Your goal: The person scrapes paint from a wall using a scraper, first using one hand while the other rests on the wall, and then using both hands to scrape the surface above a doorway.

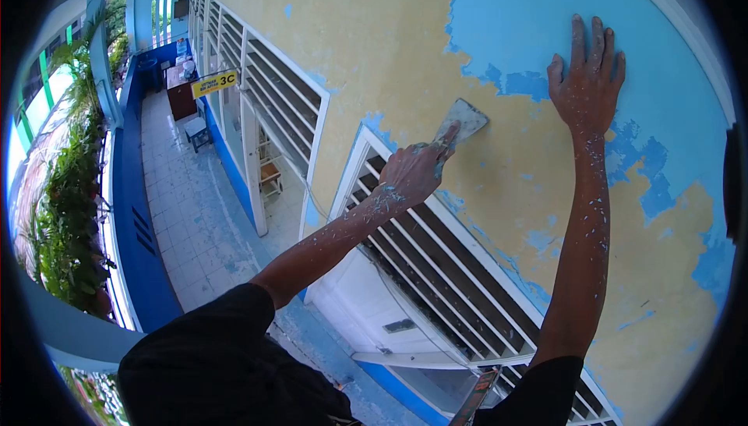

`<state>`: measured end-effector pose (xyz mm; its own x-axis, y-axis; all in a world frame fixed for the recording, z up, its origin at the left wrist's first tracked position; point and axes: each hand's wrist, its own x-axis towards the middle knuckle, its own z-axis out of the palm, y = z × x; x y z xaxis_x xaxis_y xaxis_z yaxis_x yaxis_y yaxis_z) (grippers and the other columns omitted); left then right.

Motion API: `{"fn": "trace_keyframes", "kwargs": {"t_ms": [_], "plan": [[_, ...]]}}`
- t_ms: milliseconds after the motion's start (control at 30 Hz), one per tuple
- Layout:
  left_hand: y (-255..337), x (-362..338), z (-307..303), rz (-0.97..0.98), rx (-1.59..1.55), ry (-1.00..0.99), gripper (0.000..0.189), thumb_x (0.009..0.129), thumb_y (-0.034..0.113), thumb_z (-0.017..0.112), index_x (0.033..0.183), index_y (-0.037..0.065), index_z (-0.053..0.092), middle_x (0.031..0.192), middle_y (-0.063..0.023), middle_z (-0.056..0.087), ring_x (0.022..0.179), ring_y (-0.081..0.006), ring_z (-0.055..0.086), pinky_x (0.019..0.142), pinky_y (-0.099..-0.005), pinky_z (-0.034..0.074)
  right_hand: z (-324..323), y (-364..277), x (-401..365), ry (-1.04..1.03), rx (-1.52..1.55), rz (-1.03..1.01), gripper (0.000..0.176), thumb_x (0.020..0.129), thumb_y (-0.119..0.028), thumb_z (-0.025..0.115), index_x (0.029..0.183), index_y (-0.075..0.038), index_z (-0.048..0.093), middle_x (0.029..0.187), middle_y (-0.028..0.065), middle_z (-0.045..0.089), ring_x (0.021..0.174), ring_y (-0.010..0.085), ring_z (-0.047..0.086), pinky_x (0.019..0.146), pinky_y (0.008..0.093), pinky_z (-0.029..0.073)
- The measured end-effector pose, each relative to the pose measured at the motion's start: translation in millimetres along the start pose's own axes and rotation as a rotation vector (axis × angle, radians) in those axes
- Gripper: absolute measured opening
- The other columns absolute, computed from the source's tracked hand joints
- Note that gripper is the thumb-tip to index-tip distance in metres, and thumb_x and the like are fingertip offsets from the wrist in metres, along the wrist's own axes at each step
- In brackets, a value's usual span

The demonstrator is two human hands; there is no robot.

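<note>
My left hand (pixel 413 173) is closed around the handle of a metal paint scraper (pixel 461 120), whose flat blade lies against the wall (pixel 389 44). The wall is yellow where the blue paint has come off. My right hand (pixel 586 83) rests flat on a remaining blue patch (pixel 530 5) high on the right, fingers spread upward, holding nothing. Both forearms are speckled with paint flakes.
White louvred window frames (pixel 436 262) run below the scraped area, with an open doorway (pixel 269 169) further left. A yellow "3C" sign (pixel 213 82) hangs over a tiled corridor (pixel 187 215) bordered by a blue low wall and green plants (pixel 66 192). Far below, a small chair and desk stand.
</note>
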<state>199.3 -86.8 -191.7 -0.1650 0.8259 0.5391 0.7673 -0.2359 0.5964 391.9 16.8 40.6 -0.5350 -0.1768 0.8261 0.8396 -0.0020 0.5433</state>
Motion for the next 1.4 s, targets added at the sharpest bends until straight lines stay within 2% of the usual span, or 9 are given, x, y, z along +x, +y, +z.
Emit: {"fn": "trace_keyframes", "kwargs": {"t_ms": [233,367,500,767,900,1000,1233,1333,1400], "plan": [[14,46,-41,0.050,0.036,0.175,0.053,0.105,0.031,0.054,0.157,0.028,0.044,0.092,-0.0274,0.071,0.088,-0.0484,0.070,0.081,-0.0581,0.055,1,-1,-2,-0.013,-0.011,-0.007,0.067,0.093,-0.038,0.062,0.156,-0.021,0.045,0.157,0.0093,0.045,0.147,0.0307,0.042,0.119,0.0558,0.034],[-12,26,-30,-0.016,0.051,0.010,0.051,0.107,0.032,0.052,0.156,0.027,0.045,0.092,-0.0283,0.071,0.088,-0.0497,0.069,0.079,-0.0598,0.054,1,-1,-1,-0.011,-0.019,0.000,0.067,0.094,-0.038,0.062,0.156,-0.021,0.045,0.158,0.0095,0.044,0.147,0.0307,0.041,0.119,0.0564,0.033],[1,51,-43,0.039,0.045,0.142,0.051,0.107,0.032,0.052,0.157,0.027,0.044,0.091,-0.0269,0.072,0.086,-0.0497,0.069,0.079,-0.0591,0.054,0,-3,2,-0.024,-0.025,-0.007,0.067,0.094,-0.037,0.061,0.156,-0.021,0.045,0.158,0.0100,0.043,0.147,0.0308,0.041,0.119,0.0568,0.034],[-6,38,-39,0.004,0.044,0.077,0.052,0.106,0.031,0.053,0.157,0.026,0.043,0.085,-0.0275,0.070,0.085,-0.0497,0.068,0.079,-0.0592,0.053,0,-2,0,-0.027,-0.016,-0.002,0.068,0.093,-0.036,0.062,0.157,-0.020,0.044,0.159,0.0109,0.042,0.147,0.0318,0.041,0.119,0.0570,0.033],[-4,61,-47,0.118,0.075,0.195,0.055,0.108,0.033,0.050,0.160,0.025,0.036,0.084,-0.0245,0.072,0.081,-0.0482,0.070,0.076,-0.0596,0.056,-3,-2,0,-0.038,0.001,-0.005,0.068,0.093,-0.036,0.062,0.157,-0.020,0.044,0.159,0.0112,0.042,0.148,0.0318,0.041,0.119,0.0572,0.033],[-11,31,-33,0.028,0.117,0.027,0.055,0.107,0.032,0.050,0.160,0.025,0.037,0.086,-0.0240,0.072,0.081,-0.0473,0.071,0.076,-0.0594,0.056,-2,-1,1,-0.032,0.006,0.003,0.069,0.093,-0.036,0.062,0.157,-0.019,0.044,0.159,0.0114,0.042,0.148,0.0320,0.040,0.119,0.0574,0.033],[5,44,-49,0.044,0.079,0.115,0.052,0.108,0.033,0.047,0.159,0.024,0.041,0.087,-0.0242,0.073,0.083,-0.0474,0.071,0.076,-0.0594,0.056,-1,-1,2,-0.021,0.013,0.001,0.068,0.093,-0.036,0.063,0.156,-0.019,0.045,0.159,0.0116,0.043,0.147,0.0324,0.041,0.119,0.0576,0.033],[-2,27,-35,-0.003,0.097,-0.005,0.051,0.108,0.032,0.047,0.157,0.021,0.044,0.088,-0.0231,0.073,0.083,-0.0466,0.071,0.075,-0.0589,0.055,-3,-3,0,-0.029,0.014,0.001,0.067,0.093,-0.036,0.062,0.156,-0.019,0.046,0.159,0.0115,0.044,0.147,0.0324,0.042,0.119,0.0575,0.034],[1,34,-34,0.033,0.063,0.081,0.050,0.107,0.033,0.050,0.156,0.023,0.046,0.086,-0.0254,0.072,0.082,-0.0466,0.070,0.076,-0.0577,0.056,-3,-1,1,-0.018,-0.001,0.005,0.067,0.093,-0.036,0.062,0.156,-0.019,0.046,0.158,0.0114,0.044,0.147,0.0323,0.042,0.119,0.0572,0.034]]}}
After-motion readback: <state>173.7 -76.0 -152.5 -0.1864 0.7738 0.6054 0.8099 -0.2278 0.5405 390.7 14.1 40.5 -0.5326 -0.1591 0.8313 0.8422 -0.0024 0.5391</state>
